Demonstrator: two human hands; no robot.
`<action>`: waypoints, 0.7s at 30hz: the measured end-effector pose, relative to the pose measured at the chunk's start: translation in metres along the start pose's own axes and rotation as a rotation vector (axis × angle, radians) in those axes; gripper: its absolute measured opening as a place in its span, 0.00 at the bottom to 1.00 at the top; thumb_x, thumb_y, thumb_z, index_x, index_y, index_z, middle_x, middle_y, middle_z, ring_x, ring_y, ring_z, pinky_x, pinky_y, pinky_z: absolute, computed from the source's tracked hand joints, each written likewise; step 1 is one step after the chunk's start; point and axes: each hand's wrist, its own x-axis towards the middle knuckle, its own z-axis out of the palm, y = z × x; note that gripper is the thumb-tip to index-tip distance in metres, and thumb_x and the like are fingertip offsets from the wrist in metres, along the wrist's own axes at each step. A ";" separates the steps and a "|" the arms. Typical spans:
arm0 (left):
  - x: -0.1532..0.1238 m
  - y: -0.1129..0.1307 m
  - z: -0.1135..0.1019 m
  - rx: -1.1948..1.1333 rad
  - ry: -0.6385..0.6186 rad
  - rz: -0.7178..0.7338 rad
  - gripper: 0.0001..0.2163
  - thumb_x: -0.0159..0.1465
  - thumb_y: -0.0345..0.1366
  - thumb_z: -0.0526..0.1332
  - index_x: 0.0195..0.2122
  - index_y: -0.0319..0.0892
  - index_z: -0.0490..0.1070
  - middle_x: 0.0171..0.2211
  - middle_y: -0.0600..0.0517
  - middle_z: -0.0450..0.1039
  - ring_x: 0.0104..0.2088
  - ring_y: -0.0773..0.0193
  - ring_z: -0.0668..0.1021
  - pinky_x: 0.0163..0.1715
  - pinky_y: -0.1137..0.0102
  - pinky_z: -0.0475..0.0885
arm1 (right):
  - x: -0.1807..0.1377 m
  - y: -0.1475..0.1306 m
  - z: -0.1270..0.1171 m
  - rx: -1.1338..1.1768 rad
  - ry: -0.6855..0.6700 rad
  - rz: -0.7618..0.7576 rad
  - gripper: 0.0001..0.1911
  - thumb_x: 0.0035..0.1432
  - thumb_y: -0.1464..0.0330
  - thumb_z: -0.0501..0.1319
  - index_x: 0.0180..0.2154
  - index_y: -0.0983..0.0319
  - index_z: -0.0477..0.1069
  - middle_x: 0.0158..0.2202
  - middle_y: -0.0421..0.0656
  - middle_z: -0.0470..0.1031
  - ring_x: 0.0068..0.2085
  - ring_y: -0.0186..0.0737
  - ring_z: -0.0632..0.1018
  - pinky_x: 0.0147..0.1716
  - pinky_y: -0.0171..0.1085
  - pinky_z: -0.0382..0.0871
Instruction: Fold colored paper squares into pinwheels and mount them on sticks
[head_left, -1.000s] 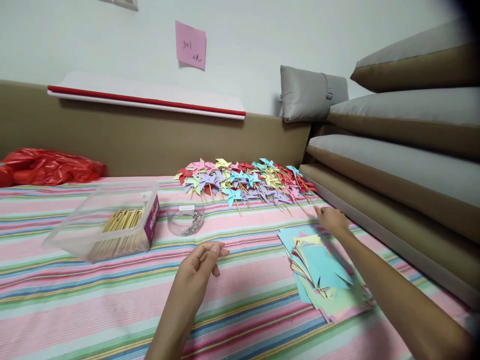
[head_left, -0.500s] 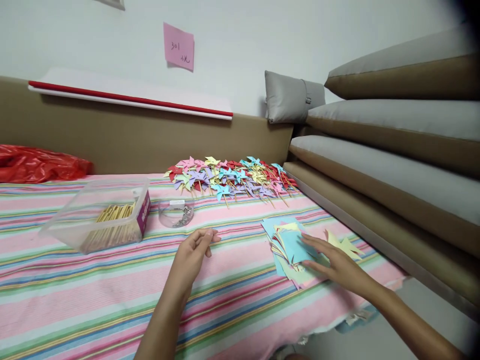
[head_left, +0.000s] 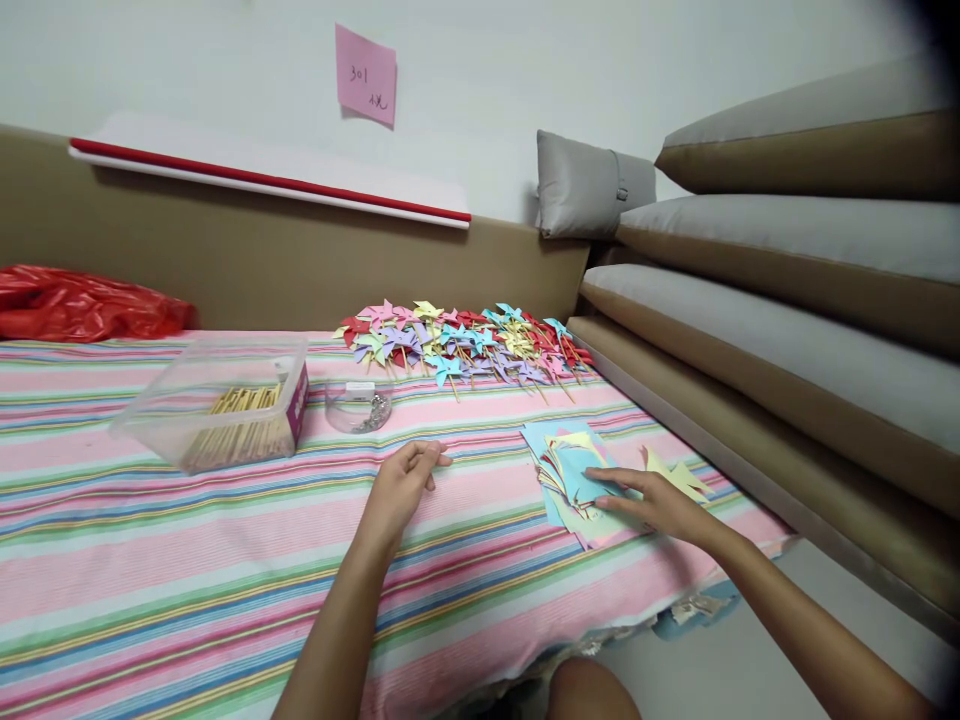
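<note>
My right hand (head_left: 660, 502) reaches over a loose stack of square coloured papers (head_left: 559, 511), fingers stretched out and apart. Its fingertips are on or just above a light blue sheet (head_left: 576, 474) on top; contact is hard to make out. A pale yellow paper cut into points (head_left: 681, 478) lies beyond that hand, to the right. My left hand (head_left: 405, 483) hovers over the striped cloth with its fingers curled and the thumb against them; nothing shows in it. Nearest to it is a round clear dish (head_left: 349, 421) with small metallic pieces inside.
Finished paper pinwheels (head_left: 480, 345) on sticks lie heaped at the back. A clear plastic box (head_left: 161, 430) with many wooden sticks (head_left: 244, 425) stands at the left. Red plastic (head_left: 90, 305) lies behind it. Stacked cushions (head_left: 780, 320) border the right side of the striped cloth (head_left: 225, 560).
My right hand has come down and left onto the paper stack, its fingers closer to the top blue sheet. My left hand keeps its curled pose. The camera view has shifted slightly.
</note>
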 end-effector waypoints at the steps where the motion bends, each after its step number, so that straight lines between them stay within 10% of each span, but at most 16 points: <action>1: 0.000 0.000 -0.001 0.002 0.000 0.003 0.19 0.62 0.54 0.62 0.36 0.40 0.74 0.38 0.46 0.81 0.26 0.65 0.68 0.36 0.67 0.67 | 0.000 0.001 0.000 -0.004 -0.005 -0.004 0.30 0.60 0.49 0.64 0.58 0.55 0.75 0.61 0.44 0.75 0.62 0.56 0.73 0.62 0.49 0.67; 9: -0.008 0.008 0.004 0.074 -0.042 0.062 0.16 0.64 0.52 0.61 0.35 0.42 0.75 0.38 0.46 0.81 0.31 0.59 0.75 0.35 0.67 0.69 | 0.003 0.002 -0.005 -0.047 -0.044 -0.046 0.28 0.59 0.49 0.64 0.56 0.54 0.77 0.59 0.44 0.76 0.61 0.58 0.74 0.63 0.54 0.64; 16: -0.061 -0.017 0.096 0.772 -0.487 0.782 0.14 0.70 0.39 0.57 0.53 0.43 0.74 0.57 0.44 0.76 0.55 0.50 0.75 0.53 0.57 0.68 | 0.003 -0.007 -0.006 -0.095 0.021 -0.072 0.26 0.67 0.50 0.52 0.51 0.56 0.80 0.54 0.45 0.80 0.56 0.57 0.79 0.59 0.55 0.69; 21: -0.071 -0.049 0.153 1.090 -0.448 0.992 0.26 0.72 0.47 0.54 0.65 0.36 0.63 0.69 0.41 0.60 0.69 0.52 0.61 0.67 0.57 0.55 | 0.008 -0.004 0.001 -0.172 0.108 -0.074 0.20 0.67 0.53 0.54 0.44 0.56 0.78 0.45 0.45 0.84 0.46 0.52 0.83 0.59 0.55 0.66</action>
